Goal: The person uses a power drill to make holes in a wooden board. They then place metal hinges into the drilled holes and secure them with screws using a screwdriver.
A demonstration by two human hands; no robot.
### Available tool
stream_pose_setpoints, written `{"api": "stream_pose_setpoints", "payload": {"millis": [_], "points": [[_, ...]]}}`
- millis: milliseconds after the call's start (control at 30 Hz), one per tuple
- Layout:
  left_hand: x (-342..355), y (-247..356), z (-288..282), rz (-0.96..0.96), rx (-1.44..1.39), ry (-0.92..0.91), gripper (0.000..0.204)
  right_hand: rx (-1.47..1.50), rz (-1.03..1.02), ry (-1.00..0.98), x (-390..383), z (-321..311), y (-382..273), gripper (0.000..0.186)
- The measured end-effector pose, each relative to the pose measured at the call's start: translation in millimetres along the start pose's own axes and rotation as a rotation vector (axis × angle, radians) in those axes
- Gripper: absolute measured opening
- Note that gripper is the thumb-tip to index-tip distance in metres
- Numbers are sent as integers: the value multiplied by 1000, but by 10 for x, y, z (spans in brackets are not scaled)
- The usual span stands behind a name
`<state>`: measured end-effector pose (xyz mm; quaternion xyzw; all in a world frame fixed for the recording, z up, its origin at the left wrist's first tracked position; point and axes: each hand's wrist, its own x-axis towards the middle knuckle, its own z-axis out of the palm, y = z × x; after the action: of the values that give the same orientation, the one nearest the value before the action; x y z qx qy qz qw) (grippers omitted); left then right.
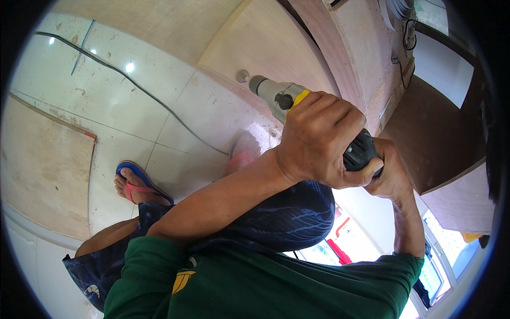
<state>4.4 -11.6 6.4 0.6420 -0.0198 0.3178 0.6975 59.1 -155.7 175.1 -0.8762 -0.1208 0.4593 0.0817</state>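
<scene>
I hold a power drill (276,97) with a grey front housing, a yellow band and a black body. My left hand (324,135) wraps over the top of the body. Around the rear end, my right hand (387,167) is closed, partly hidden behind the left one. The drill points to the upper left. Its round bit (243,76) meets the face of a pale wooden panel (271,45) near the panel's lower edge. Whether the bit has gone into the wood, I cannot tell.
A dark cord (133,82) crosses the white tiled floor (119,114) towards my feet. At the left lies a wooden board (48,165). A thin blue strip (84,45) and wood dust are on the tiles. Dark brown cabinet panels (430,127) stand at the right.
</scene>
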Motion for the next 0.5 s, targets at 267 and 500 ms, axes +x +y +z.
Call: {"api": "stream_pose_setpoints", "payload": {"millis": [267,500], "points": [[-22,-23,61,26,1,83,58,3,-14,8,3,36,-15,39],[-49,-22,34,21,-18,82,58,4,-7,-10,-23,53,-15,41]]}}
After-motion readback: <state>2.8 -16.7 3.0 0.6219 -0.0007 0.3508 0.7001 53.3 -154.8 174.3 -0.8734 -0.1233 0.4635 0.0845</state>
